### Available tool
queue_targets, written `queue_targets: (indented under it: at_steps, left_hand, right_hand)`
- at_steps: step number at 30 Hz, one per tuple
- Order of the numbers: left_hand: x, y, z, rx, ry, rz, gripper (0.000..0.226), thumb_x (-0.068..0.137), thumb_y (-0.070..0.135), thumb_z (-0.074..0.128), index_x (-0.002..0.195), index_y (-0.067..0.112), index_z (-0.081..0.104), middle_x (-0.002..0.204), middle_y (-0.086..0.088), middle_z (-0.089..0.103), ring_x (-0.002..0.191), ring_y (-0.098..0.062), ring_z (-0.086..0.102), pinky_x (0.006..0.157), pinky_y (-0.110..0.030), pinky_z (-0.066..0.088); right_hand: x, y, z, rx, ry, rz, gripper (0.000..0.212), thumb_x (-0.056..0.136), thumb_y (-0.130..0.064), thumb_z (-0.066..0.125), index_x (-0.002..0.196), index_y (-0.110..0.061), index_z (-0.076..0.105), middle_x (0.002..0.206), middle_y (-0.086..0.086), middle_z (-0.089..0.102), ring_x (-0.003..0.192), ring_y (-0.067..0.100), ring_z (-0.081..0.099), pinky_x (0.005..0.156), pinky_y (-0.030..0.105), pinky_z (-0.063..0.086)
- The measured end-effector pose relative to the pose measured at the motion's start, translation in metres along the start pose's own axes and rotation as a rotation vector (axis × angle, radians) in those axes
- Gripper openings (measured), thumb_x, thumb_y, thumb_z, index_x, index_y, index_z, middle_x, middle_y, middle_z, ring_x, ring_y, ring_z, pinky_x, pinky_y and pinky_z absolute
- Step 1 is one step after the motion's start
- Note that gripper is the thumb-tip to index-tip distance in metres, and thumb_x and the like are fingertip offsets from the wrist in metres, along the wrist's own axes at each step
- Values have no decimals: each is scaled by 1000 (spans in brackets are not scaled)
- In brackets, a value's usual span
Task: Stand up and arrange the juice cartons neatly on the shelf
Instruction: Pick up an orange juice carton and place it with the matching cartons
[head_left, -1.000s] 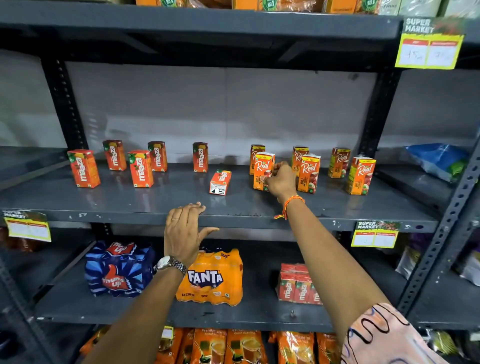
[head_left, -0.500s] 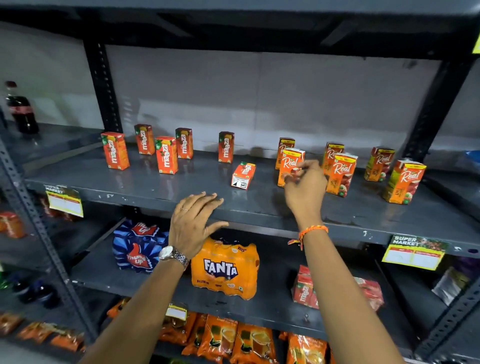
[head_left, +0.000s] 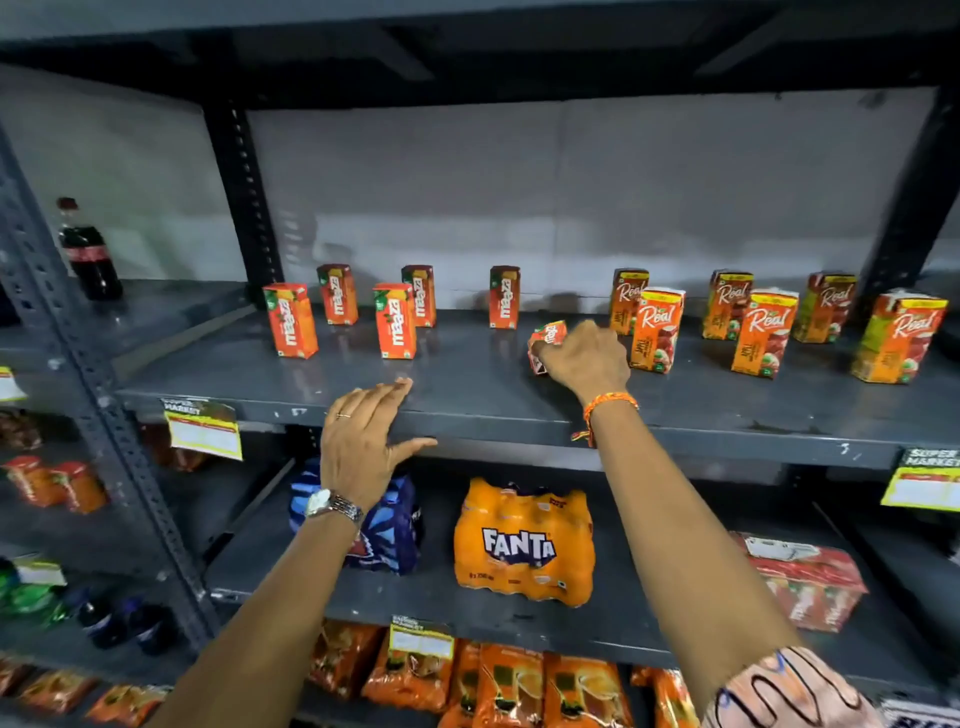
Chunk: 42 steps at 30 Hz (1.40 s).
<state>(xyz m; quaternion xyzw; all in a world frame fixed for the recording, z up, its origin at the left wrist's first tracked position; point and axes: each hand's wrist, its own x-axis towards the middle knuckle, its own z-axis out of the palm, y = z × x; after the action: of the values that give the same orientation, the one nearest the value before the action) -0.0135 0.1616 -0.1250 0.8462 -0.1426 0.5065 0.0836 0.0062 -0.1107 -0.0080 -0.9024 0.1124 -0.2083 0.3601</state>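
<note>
Your right hand (head_left: 584, 358) closed around a fallen Maaza carton (head_left: 546, 343) on the grey shelf (head_left: 467, 379), fingers wrapped over its near side while it sat tilted, not yet upright. Whether it had left the shelf surface could not be told. Your left hand (head_left: 363, 441) lay open, fingers spread and empty, at the shelf's front edge, well apart from the right.

Five Maaza cartons stood upright to the left: one front left (head_left: 290, 319), one behind it (head_left: 337, 293), a third in front (head_left: 395, 320), a fourth behind that (head_left: 418, 295), and a fifth (head_left: 504, 296) alone near the back, just left of your right hand. To the right, six Real cartons stood in a loose double row: the nearest (head_left: 655, 330) just beside your right hand, another (head_left: 627, 299) behind it, then two more (head_left: 727, 304) (head_left: 762, 332), one at the back (head_left: 826, 306) and the last (head_left: 897, 338) far right, turned at an angle.

A cola bottle (head_left: 85, 249) stood on the neighbouring shelf at left. Below, a Fanta pack (head_left: 522, 543) sat between a blue pack (head_left: 387, 535) and a red pack (head_left: 810, 582). A yellow price tag (head_left: 203, 428) hung from the shelf edge.
</note>
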Motion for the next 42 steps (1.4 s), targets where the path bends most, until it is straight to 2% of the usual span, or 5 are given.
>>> queue_targets:
  at_steps: [11, 17, 20, 33, 42]
  left_hand:
    - [-6, -11, 9, -45, 65, 75, 60, 82, 56, 61, 129, 18, 62, 121, 3, 67, 108, -19, 61, 97, -37, 43]
    - [-5, -11, 10, -74, 42, 70, 56, 80, 52, 67, 127, 21, 61, 123, 5, 65, 110, -17, 59, 98, -34, 40]
    - [-5, -11, 9, -87, 37, 63, 58, 75, 48, 74, 125, 22, 62, 122, 5, 66, 110, -17, 60, 101, -33, 37]
    - [-5, -7, 8, -112, 26, 26, 55, 81, 55, 53, 124, 21, 63, 122, 4, 68, 111, -19, 63, 103, -35, 36]
    - [-4, -5, 4, -114, 16, 16, 55, 81, 55, 52, 121, 20, 67, 119, 3, 69, 108, -19, 63, 102, -33, 35]
  right_hand:
    - [-9, -27, 21, 405, 27, 128, 20, 67, -17, 68, 55, -5, 58, 63, 11, 63, 66, 26, 63, 72, 49, 61]
    - [-38, -44, 14, 1083, -82, 258, 19, 81, -1, 75, 70, -4, 60, 78, 14, 73, 58, 18, 73, 49, 25, 59]
    - [-63, -57, 0, 1281, -183, 204, 10, 85, -3, 71, 91, 4, 67, 93, 16, 74, 79, 25, 76, 64, 27, 63]
    - [-161, -72, -47, 1120, 59, -201, 61, 58, -34, 81, 115, -15, 69, 97, -5, 79, 95, 11, 75, 77, 23, 60]
    - [-176, -65, -63, 1178, 31, -240, 52, 51, -38, 82, 100, -23, 72, 92, -5, 80, 90, 10, 76, 70, 15, 57]
